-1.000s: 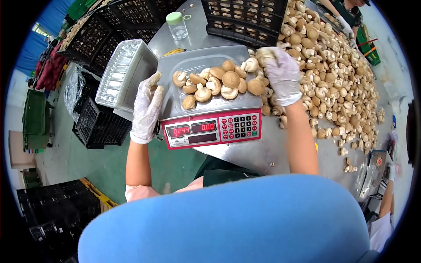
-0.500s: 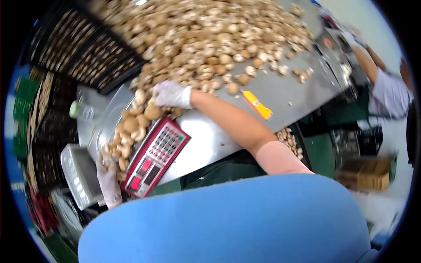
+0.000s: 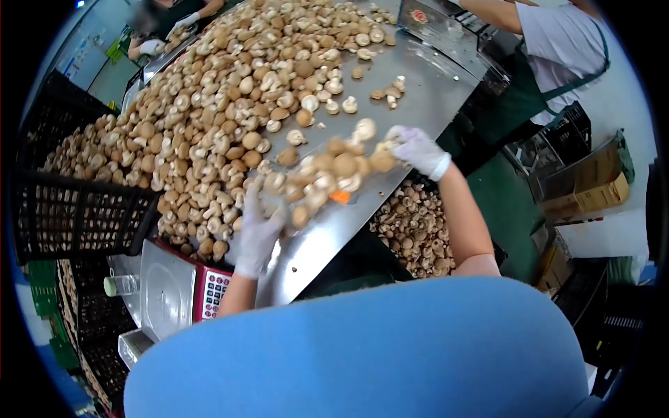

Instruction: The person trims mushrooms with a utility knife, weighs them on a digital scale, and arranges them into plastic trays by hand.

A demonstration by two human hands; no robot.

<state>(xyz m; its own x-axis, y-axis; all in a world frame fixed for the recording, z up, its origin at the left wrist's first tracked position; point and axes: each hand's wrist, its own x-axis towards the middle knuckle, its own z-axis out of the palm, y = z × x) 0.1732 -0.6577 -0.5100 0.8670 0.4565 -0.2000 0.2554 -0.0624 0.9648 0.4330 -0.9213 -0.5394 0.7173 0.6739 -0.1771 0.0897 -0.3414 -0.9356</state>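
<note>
A long bunch of mushrooms [image 3: 327, 174], slightly smeared by motion, stretches between my two gloved hands above the steel table [image 3: 282, 282]. My left hand [image 3: 258, 233] holds the bunch's near end, fingers curled round it. At the far end, my right hand [image 3: 417, 150] has its fingers closed on the mushrooms; whether a clear wrap encloses them I cannot tell. Under the bunch shows part of an orange tool [image 3: 340, 196]. Beside my left forearm stands a red weighing scale [image 3: 211, 292] with a metal pan [image 3: 166, 289].
A big heap of mushrooms [image 3: 209, 118] covers the table's far side. Black crates [image 3: 83, 216] stand at left, near a small bottle [image 3: 124, 285]. Below the table edge sits a container of mushrooms [image 3: 414, 230]. One co-worker [image 3: 557, 63] stands at right, another [image 3: 167, 28] across the table.
Both hands have moved right, away from the scale, with the mushrooms that lay on its pan. My view has turned, and the orange tool now lies mostly hidden under the bunch.
</note>
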